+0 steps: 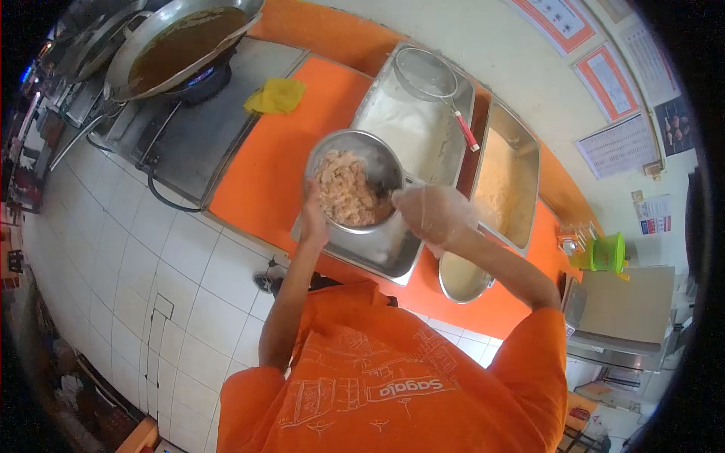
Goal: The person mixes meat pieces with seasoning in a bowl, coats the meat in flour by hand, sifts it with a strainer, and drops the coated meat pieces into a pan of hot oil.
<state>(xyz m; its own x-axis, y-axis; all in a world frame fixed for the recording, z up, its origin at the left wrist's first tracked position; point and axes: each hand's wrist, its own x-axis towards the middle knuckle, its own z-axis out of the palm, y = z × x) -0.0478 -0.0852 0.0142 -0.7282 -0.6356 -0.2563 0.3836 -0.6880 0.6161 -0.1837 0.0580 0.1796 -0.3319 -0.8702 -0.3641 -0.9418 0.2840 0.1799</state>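
A round metal bowl (387, 158) holds pale pinkish pieces of food (346, 187). It is over a deep metal tray (423, 143) with white powder inside. My left hand (313, 215) holds the bowl by its left rim, fingers against the side. At the bowl's right side is my right hand (434, 215), in a clear plastic glove, with its fingers closed. What it grips is hard to make out; something dark shows inside the bowl near the fingers. A strainer (427, 73) with a red handle rests across the powder tray.
A second metal tray (532, 177) with an orange-tan coating stands to the right. Below my right forearm sits a metal container (462, 278) of pale liquid. A wok (189, 45) of brown oil is on a burner at upper left, near a yellow cloth (276, 96).
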